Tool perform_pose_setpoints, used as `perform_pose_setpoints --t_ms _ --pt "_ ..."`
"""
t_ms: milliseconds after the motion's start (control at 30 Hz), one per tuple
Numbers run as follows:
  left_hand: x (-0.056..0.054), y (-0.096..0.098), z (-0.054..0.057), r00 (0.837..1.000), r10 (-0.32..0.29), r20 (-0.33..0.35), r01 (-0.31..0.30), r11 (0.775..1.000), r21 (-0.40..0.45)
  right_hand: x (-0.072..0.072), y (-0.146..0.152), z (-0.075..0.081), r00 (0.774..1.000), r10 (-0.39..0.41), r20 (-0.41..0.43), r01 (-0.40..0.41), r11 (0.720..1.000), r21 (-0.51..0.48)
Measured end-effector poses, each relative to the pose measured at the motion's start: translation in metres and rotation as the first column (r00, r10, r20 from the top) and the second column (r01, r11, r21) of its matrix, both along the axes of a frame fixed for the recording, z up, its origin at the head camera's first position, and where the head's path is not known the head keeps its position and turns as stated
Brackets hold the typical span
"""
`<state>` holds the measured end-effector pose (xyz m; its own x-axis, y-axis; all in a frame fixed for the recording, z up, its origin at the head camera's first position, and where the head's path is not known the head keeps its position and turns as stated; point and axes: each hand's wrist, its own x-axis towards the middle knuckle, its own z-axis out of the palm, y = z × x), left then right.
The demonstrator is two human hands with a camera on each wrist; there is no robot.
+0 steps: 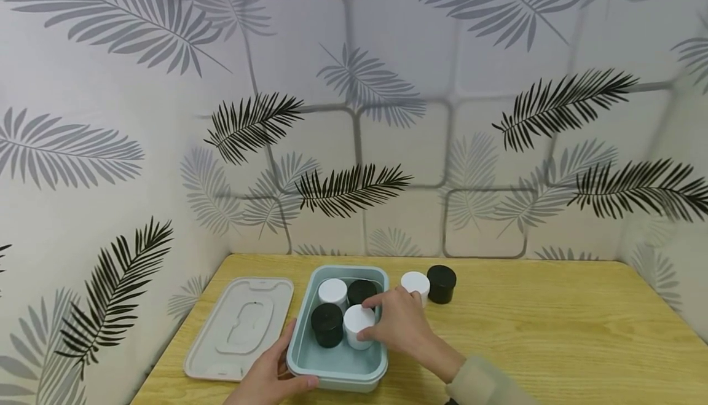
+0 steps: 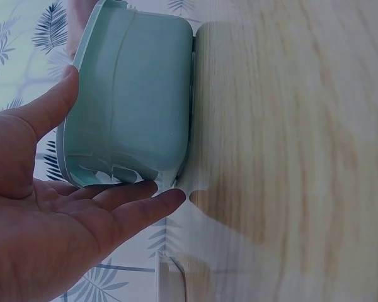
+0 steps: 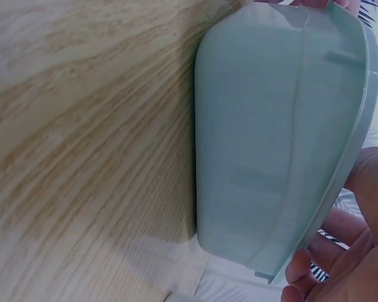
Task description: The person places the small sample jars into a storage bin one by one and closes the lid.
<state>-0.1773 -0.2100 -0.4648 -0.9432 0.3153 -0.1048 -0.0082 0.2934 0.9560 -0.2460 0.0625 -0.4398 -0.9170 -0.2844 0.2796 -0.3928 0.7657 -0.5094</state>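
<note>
A light blue-green plastic box (image 1: 337, 362) stands on the table with two white and two black lidded jars inside. My right hand (image 1: 402, 322) reaches over the box's right rim. Its thumb and fingers pinch the lid of the front white jar (image 1: 359, 322). Beside that jar, on its left, is a black jar (image 1: 327, 325); behind them are another white jar (image 1: 333, 292) and another black jar (image 1: 361, 292). My left hand (image 1: 271, 375) holds the box's front left corner, thumb at the front rim and fingers along the left side. The left wrist view shows this hand (image 2: 57, 207) against the box wall (image 2: 138, 88).
Left of the box lies a pale flat lid (image 1: 243, 325). Another white jar (image 1: 415, 283), partly behind my right hand, and a black jar (image 1: 441, 284) stand side by side right of the box. The wooden table (image 1: 553, 331) meets a leaf-patterned wall (image 1: 398, 147) at the back.
</note>
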Motion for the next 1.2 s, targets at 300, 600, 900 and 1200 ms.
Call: perform_pose_setpoints --t_ms 300,600,900,1200 --pt "0.001 0.000 0.002 1.000 0.002 0.010 -0.002 1.000 0.016 -0.001 -0.001 0.000 1.000 -0.008 -0.003 0.008 1.000 -0.020" --pt "0.000 0.000 0.001 1.000 -0.002 0.019 0.001 0.999 0.035 -0.001 0.007 0.011 0.999 0.015 0.032 -0.009 0.982 -0.187" --pt "-0.001 0.000 0.000 1.000 0.009 0.028 -0.010 1.000 0.013 -0.021 0.063 0.030 0.998 0.044 0.037 -0.027 0.928 -0.372" --pt "-0.001 0.000 -0.002 1.000 0.009 0.027 -0.010 1.000 0.011 -0.046 0.137 0.016 0.996 0.036 0.077 -0.007 0.937 -0.348"
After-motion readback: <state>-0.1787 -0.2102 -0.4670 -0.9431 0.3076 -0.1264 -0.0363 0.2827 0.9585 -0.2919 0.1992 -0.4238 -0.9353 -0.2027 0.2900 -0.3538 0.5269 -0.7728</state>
